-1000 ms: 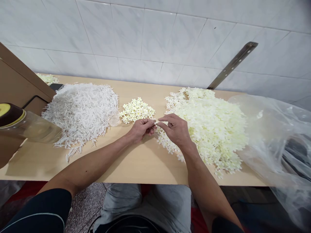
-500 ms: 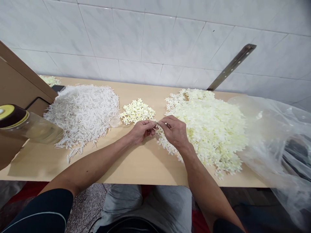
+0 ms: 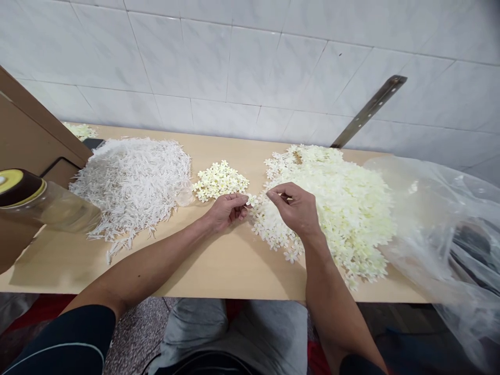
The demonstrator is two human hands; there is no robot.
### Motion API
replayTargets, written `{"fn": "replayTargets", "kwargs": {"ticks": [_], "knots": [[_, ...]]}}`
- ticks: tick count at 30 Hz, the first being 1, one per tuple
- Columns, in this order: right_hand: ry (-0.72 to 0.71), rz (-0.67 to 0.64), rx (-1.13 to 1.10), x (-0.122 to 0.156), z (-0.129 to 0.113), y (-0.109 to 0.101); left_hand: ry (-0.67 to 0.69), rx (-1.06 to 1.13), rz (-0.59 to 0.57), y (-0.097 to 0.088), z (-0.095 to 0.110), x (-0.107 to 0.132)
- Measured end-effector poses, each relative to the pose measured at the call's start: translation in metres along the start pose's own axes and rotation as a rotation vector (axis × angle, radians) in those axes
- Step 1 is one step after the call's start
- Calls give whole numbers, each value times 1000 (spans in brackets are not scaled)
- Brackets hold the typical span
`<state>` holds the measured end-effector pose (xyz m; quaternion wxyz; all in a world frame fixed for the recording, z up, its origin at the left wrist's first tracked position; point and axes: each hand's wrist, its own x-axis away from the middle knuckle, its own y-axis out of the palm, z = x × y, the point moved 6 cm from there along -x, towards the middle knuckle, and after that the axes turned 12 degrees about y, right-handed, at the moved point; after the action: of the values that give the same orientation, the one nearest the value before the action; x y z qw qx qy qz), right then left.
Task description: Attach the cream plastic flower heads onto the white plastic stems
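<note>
My left hand [image 3: 226, 209] is closed in a pinch on a small cream flower [image 3: 252, 200] at its fingertips. A little to the right, my right hand [image 3: 297, 209] hovers over the edge of the big heap of cream flowers [image 3: 344, 203], thumb and forefinger pinched together; whether they hold anything I cannot make out. Between the hands and the wall lies a small pile of finished flowers [image 3: 221, 180]. To the left is a large heap of white plastic stems [image 3: 133, 179].
The wooden table [image 3: 219, 265] runs along a tiled wall. A clear bottle with a dark cap [image 3: 42, 200] lies at the left beside a brown board [image 3: 27, 135]. A clear plastic bag [image 3: 441, 229] covers the right end. A metal bar [image 3: 367, 112] leans on the wall.
My hands were joined at the fingertips; the right hand has now drawn away to the right, and the flower stays in the left hand's pinch.
</note>
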<state>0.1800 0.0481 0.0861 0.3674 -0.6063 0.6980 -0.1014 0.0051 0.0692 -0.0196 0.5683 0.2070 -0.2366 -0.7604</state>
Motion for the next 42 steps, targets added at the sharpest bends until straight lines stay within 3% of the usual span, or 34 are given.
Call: {"fn": "replayTargets", "kwargs": {"ticks": [5,11,16,25,29,34,42], "knots": [[81,-18,-3,-6,10,-18,-44,-7,15,2,1,3],[276,-236,-346,-5,25,-11,-46,-3,18,1,2,4],[337,-274,-488,-5,26,-12,-42,2,3,0,0,3],[81,-181,108,-4,21,-39,-28,0,-13,2,1,3],[-32,-44,61,-2,4,-19,-1,-41,-26,3,1,2],[-205,-65,94,9,-17,22,24,-77,-12,5,2,4],[-228,-9,160,11,-12,33,26,-32,-13,4,2,3]]}}
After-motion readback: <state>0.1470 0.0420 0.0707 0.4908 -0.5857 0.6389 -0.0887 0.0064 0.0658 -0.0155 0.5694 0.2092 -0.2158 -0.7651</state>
